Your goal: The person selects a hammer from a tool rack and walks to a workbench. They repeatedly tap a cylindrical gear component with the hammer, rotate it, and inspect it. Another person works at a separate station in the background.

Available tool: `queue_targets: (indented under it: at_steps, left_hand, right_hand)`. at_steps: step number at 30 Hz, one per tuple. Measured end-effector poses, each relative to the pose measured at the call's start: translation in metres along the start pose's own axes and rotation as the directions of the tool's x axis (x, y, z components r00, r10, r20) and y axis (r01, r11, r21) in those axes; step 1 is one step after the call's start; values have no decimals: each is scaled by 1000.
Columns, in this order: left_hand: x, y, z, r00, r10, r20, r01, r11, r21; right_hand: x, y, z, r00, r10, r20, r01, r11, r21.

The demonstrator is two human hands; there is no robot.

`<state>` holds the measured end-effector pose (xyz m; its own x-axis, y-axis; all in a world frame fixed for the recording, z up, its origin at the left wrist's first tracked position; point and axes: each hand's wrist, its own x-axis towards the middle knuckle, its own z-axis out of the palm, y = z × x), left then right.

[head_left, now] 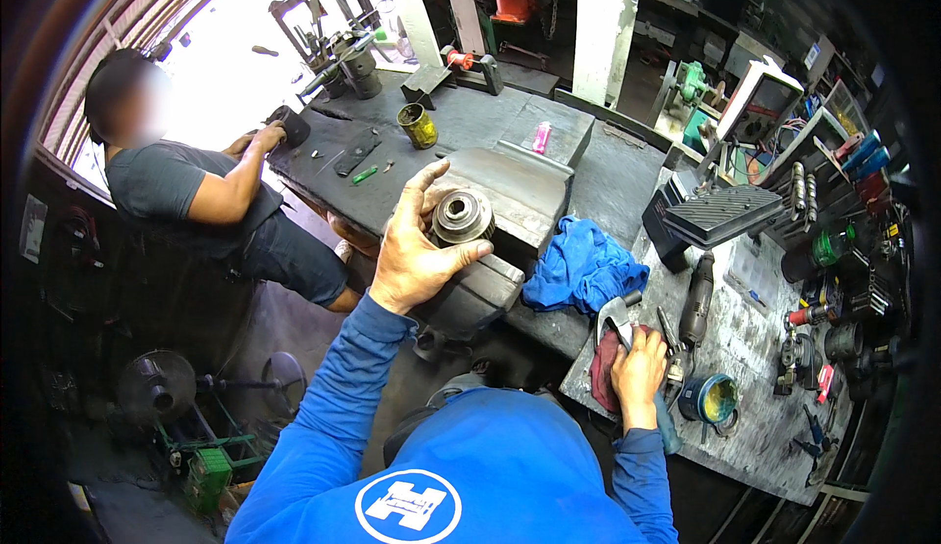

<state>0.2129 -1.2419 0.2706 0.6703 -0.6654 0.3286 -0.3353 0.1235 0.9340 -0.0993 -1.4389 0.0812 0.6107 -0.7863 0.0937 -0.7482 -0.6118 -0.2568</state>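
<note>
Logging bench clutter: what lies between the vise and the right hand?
In the head view, a crumpled blue cloth lies between the vise and the right hand; nearer the hand is a curved grey piece.

One ringed metal part, one red cloth, one blue cloth

dark bench | yellow can | blue cloth || grey bench | open tin
</note>
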Motion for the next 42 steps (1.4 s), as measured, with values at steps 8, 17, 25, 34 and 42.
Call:
queue_targets:
  at_steps: [8, 17, 25, 34, 42]
  left_hand:
    - [5, -7, -2, 995, -49, 82, 48, 999, 6]
    - [25, -12, -19, 978, -204, 30, 202, 920, -335]
    - [18, -13, -14, 991, -124, 42, 131, 953, -272]
    - [13, -10, -4, 995, -92, 48, 98, 984, -145]
    - [3, -13, 3, 998, -55, 2, 55, 998, -36]
  right_hand:
    - [0, -1, 0, 1000, 9, 8, -9, 1000, -3]
    - [2, 1, 3, 1000, 13, -4, -13, 1000, -16]
    - [0, 2, 7, 999, 15, -33, -16, 1000, -6]
    - [1, 3, 7, 999, 33, 1, -33, 999, -16]
    - [8, 8, 8, 999, -43, 22, 43, 999, 31]
